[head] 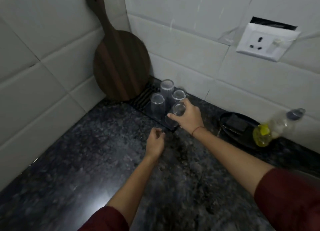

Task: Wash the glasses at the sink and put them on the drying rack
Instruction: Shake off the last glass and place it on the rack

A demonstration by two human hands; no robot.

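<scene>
With the right hand point(187, 117) gripping the upturned glass point(178, 109) at the near corner of the drying rack point(143, 97) and the left hand point(155, 141) loosely curled, empty, just before it, seat the rim flat, clear of the three glasses point(157, 102) behind, before letting go.

Wooden board point(119, 57) in corner; wall socket point(265, 40); bottle point(277, 125); possibly a sponge point(235, 124)

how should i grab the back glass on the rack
Grip the back glass round its upturned base, coming straight down from above. It seems to stand mouth-down on the rack. The left glass and right glass crowd its lower sides, and the wall is close behind, so only the top end is free. The right hand holds the front glass.
</scene>
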